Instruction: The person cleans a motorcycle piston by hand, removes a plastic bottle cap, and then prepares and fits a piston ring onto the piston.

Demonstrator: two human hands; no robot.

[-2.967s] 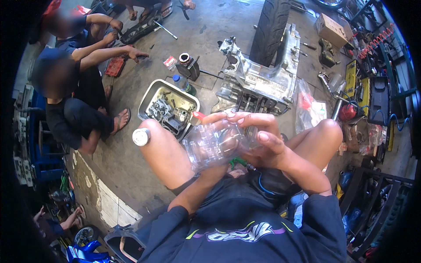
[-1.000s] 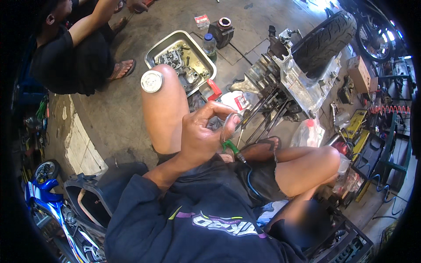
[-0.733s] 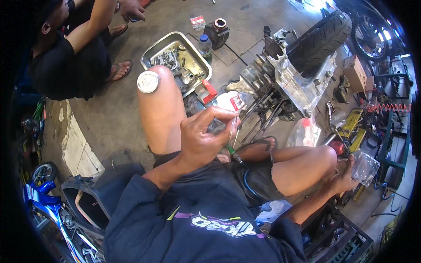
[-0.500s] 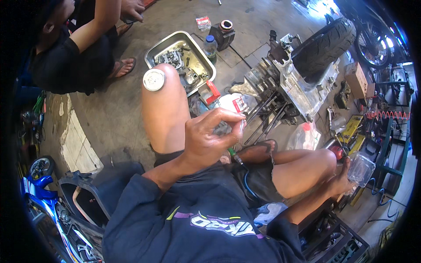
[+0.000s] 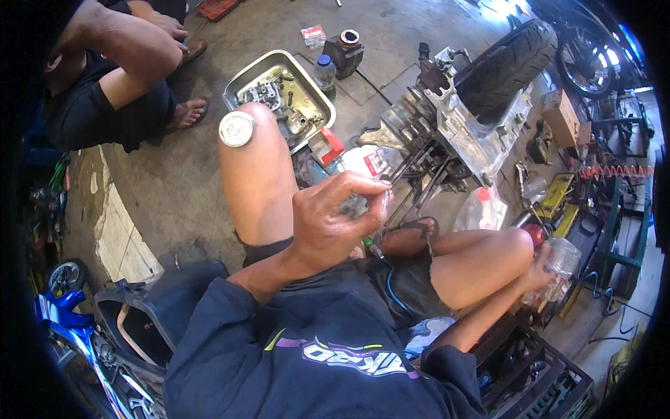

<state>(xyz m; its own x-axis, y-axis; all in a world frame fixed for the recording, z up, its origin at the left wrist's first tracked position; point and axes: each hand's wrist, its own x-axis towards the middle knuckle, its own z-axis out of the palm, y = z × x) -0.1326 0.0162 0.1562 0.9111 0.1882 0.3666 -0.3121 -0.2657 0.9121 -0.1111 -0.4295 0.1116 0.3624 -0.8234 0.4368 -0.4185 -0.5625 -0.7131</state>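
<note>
Over my lap, my left hand (image 5: pixel 324 213) is closed in a pinch, thumb against forefinger. Something thin and small shows at its fingertips, too little to name. Off to the right beside my knee, my right hand (image 5: pixel 537 277) grips a clear plastic container (image 5: pixel 562 258). On top of my left knee rests a round, silvery-white disc-shaped part (image 5: pixel 237 129). Beyond my left hand stands a bare metal engine case (image 5: pixel 467 133), with a tyre (image 5: pixel 516 70) behind it.
A metal tray (image 5: pixel 322 98) holds engine parts and bolts. Near it are a blue-capped bottle (image 5: pixel 324 72), a dark block-shaped part (image 5: pixel 343 54) and a red-and-white box (image 5: pixel 326 145). Another person (image 5: pixel 118 84) sits far left. A black crate (image 5: pixel 534 380) stands at lower right.
My right hand has drawn the clear container slightly inward, toward my body. My left hand keeps its pinch in nearly the same place. The other person's arms have lowered.
</note>
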